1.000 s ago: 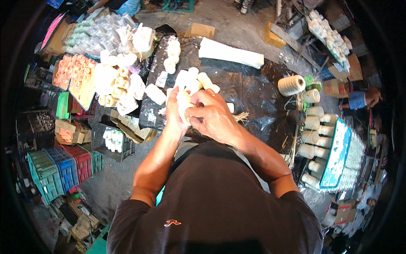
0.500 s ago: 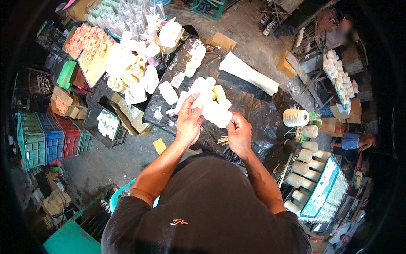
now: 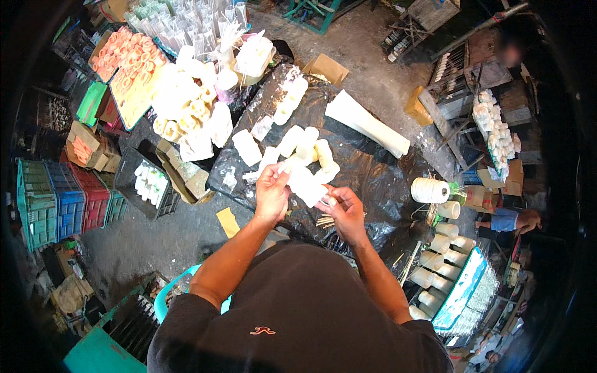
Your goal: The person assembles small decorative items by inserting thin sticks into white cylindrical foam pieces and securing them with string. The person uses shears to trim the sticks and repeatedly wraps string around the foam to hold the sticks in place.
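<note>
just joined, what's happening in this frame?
A person in a dark shirt holds a white candle-like cylinder in both hands, left hand at its upper end, right hand at the lower. It is lifted above a black plastic sheet strewn with more white cylinders. A spool of white string stands to the right.

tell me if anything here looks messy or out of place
Mostly orderly clutter. The white candles lie loose at mixed angles on the black plastic sheet, unlike the neat rows at right. Both hands, left hand and right hand, hold a white candle.
</note>
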`<move>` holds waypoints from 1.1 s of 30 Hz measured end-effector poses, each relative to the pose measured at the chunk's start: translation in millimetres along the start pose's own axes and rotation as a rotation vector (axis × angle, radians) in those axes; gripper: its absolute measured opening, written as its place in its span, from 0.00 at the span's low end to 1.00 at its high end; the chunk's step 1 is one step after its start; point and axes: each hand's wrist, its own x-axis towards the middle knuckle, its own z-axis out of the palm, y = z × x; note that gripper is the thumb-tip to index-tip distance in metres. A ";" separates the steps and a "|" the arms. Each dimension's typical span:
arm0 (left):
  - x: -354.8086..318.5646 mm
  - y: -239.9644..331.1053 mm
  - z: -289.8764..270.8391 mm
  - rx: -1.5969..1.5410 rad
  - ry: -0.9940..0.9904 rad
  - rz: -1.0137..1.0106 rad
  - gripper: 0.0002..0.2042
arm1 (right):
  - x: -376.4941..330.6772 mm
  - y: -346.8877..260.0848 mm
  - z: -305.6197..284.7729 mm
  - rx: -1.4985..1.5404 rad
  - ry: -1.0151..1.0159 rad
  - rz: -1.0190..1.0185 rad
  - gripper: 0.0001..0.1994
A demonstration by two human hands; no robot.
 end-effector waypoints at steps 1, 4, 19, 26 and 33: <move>3.5 -6.1 -5.9 -0.020 0.045 -0.027 0.07 | 3.4 3.7 2.0 0.062 0.033 0.021 0.16; 16.2 -25.0 -23.3 -0.031 0.187 -0.156 0.09 | 15.0 20.3 4.1 0.175 0.067 0.046 0.40; 135.9 23.1 -73.7 1.418 -0.300 0.328 0.32 | 173.7 83.8 24.0 -0.840 0.113 -0.262 0.26; 203.1 -9.7 -96.8 1.567 -0.367 0.399 0.25 | 223.5 103.2 43.7 -0.797 0.207 0.053 0.34; 202.4 -2.1 -112.3 1.554 -0.320 0.404 0.25 | 214.0 130.3 31.3 -0.724 0.315 -0.159 0.20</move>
